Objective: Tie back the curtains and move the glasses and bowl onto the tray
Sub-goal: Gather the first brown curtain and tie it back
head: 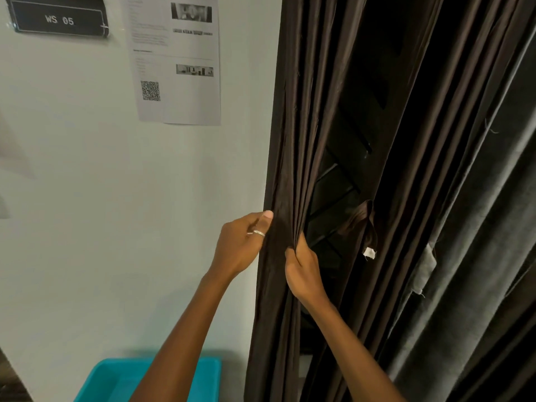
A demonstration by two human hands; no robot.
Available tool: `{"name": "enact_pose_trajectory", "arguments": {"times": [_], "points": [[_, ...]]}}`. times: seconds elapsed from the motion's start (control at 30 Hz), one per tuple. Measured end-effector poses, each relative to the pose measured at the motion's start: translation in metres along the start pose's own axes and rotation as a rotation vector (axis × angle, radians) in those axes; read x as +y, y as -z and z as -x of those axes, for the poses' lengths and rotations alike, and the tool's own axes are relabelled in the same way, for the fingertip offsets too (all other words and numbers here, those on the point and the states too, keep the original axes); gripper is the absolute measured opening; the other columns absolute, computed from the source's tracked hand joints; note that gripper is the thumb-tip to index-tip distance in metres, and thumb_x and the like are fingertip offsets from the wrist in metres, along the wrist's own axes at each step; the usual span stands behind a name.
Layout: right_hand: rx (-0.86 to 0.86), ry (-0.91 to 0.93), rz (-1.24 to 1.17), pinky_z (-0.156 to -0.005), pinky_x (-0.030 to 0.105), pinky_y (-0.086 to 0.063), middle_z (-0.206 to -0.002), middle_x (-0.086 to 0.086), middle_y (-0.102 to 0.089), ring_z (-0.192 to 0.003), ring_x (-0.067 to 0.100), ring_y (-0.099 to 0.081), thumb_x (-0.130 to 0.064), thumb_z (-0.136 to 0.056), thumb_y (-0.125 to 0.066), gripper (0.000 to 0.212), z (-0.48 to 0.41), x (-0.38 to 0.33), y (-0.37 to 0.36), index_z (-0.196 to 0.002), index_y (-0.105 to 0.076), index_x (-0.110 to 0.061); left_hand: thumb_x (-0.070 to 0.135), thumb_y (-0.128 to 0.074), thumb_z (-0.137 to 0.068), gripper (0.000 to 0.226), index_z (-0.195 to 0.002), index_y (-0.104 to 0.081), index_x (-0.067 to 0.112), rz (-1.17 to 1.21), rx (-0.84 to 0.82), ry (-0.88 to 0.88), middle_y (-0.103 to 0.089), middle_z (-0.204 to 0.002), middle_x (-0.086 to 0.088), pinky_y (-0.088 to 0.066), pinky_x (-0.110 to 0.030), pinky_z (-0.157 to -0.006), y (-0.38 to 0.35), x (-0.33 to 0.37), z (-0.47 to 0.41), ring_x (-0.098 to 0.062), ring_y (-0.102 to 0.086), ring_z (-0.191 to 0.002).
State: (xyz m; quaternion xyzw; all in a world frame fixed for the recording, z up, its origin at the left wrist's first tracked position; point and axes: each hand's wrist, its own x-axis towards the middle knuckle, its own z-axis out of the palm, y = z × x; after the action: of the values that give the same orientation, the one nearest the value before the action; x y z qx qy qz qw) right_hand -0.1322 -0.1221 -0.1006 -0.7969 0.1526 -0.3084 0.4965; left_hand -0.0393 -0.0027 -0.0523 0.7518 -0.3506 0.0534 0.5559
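Observation:
A dark brown curtain [293, 140] hangs in folds beside a white wall. My left hand [242, 245], wearing a ring, grips the curtain's left edge with the thumb on the fabric. My right hand [303, 271] clutches a bunch of gathered folds just to the right and a little lower. A brown tie-back strip [359, 224] with a white tag dangles behind the gathered part. A second, grey curtain [470, 242] hangs further right. No glasses or bowl are in view.
A turquoise plastic tray [113, 381] sits at the bottom left below my arms. On the wall are a printed sheet [177, 59] with a QR code and a black "WS 05" sign [59, 18]. Dark shutters [345, 175] show behind the curtain gap.

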Motion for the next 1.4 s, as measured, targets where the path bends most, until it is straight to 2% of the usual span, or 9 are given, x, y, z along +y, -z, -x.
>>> {"name": "enact_pose_trajectory", "arguments": {"times": [0.13, 0.23, 0.33, 0.43, 0.57, 0.67, 0.97, 1.13, 1.4], "points": [[-0.031, 0.179, -0.053, -0.081, 0.025, -0.057, -0.108, -0.011, -0.071, -0.097, 0.003, -0.070, -0.021, -0.109, -0.039, 0.034, 0.004, -0.003, -0.002, -0.139, -0.054, -0.026, 0.097, -0.033, -0.073, 0.099, -0.141, -0.056, 0.029, -0.147, -0.044, -0.038, -0.073, -0.117, 0.010, -0.057, -0.031, -0.091, -0.021, 0.024, 0.010, -0.013, -0.070, -0.106], [-0.057, 0.200, -0.049, -0.064, 0.026, -0.053, -0.081, -0.008, -0.070, -0.076, 0.009, -0.070, -0.029, -0.104, -0.052, 0.017, 0.008, -0.002, -0.007, -0.093, -0.065, -0.029, 0.087, -0.033, -0.083, 0.090, -0.132, -0.059, 0.016, -0.424, 0.059, -0.008, -0.074, -0.104, -0.002, -0.056, -0.037, -0.076, -0.039, 0.042, 0.010, -0.027, -0.072, -0.097], [-0.149, 0.166, -0.033, -0.074, 0.023, -0.053, -0.104, -0.009, -0.071, -0.092, 0.003, -0.069, -0.043, -0.094, -0.054, 0.033, 0.008, -0.009, 0.000, -0.120, -0.062, -0.024, 0.048, -0.045, -0.101, 0.035, -0.079, -0.051, 0.022, -0.424, 0.126, -0.041, -0.051, -0.063, 0.010, -0.048, -0.030, -0.059, -0.042, 0.047, 0.007, -0.022, -0.066, -0.066], [-0.179, 0.211, 0.038, -0.098, 0.021, -0.051, -0.137, -0.031, -0.053, -0.125, -0.006, -0.056, -0.040, -0.089, -0.059, 0.080, 0.004, -0.017, 0.022, -0.156, -0.018, -0.049, 0.035, -0.045, -0.104, 0.028, -0.079, -0.051, 0.022, -0.376, 0.117, -0.024, -0.047, -0.062, 0.013, -0.050, -0.031, -0.063, -0.039, 0.043, 0.003, -0.008, -0.054, -0.058], [0.371, 0.181, 0.051, -0.095, 0.035, -0.057, -0.130, -0.014, -0.061, -0.113, 0.003, -0.061, -0.024, -0.088, -0.061, 0.063, -0.014, -0.033, 0.049, -0.148, -0.041, -0.031, 0.031, -0.045, -0.104, 0.030, -0.077, -0.052, 0.020, -0.380, 0.102, -0.057, -0.051, -0.063, 0.008, -0.037, -0.022, -0.053, -0.035, 0.035, 0.000, -0.009, -0.052, -0.056], [0.504, 0.087, 0.228, -0.086, 0.031, -0.055, -0.123, -0.004, -0.062, -0.105, 0.009, -0.061, -0.031, -0.093, -0.067, 0.052, -0.039, -0.046, 0.059, -0.140, -0.049, -0.022, 0.032, -0.045, -0.105, 0.033, -0.073, -0.051, 0.021, -0.355, 0.085, -0.054, -0.053, -0.062, 0.007, -0.036, -0.021, -0.052, -0.033, 0.034, -0.001, -0.011, -0.054, -0.055], [0.435, 0.001, 0.277, -0.082, 0.036, -0.057, -0.118, 0.006, -0.067, -0.099, 0.023, -0.068, -0.014, -0.099, -0.061, 0.039, -0.060, -0.054, 0.050, -0.136, -0.048, -0.012, 0.034, -0.046, -0.104, 0.035, -0.071, -0.047, 0.025, -0.314, 0.055, -0.057, -0.051, -0.061, 0.008, -0.036, -0.019, -0.054, -0.032, 0.033, 0.000, -0.012, -0.055, -0.055], [0.391, 0.045, 0.201, -0.066, 0.012, -0.048, -0.112, 0.001, -0.068, -0.079, 0.001, -0.062, -0.011, -0.103, -0.052, 0.034, -0.050, -0.049, 0.050, -0.136, -0.056, -0.014, 0.036, -0.047, -0.104, 0.042, -0.064, -0.039, 0.029, -0.296, 0.032, -0.084, -0.047, -0.056, 0.009, -0.032, -0.018, -0.052, -0.030, 0.030, 0.001, -0.011, -0.049, -0.050], [-0.174, -0.074, -0.427, -0.116, 0.045, -0.041, -0.128, 0.004, -0.070, -0.123, 0.018, -0.064, -0.033, -0.105, -0.041, 0.042, -0.039, -0.065, 0.054, -0.137, -0.062, -0.016, 0.047, -0.048, -0.102, 0.036, -0.069, -0.049, 0.032, -0.180, -0.099, -0.107, -0.055, -0.060, 0.012, -0.039, -0.019, -0.057, -0.030, 0.028, -0.001, -0.010, -0.058, -0.055]]}}
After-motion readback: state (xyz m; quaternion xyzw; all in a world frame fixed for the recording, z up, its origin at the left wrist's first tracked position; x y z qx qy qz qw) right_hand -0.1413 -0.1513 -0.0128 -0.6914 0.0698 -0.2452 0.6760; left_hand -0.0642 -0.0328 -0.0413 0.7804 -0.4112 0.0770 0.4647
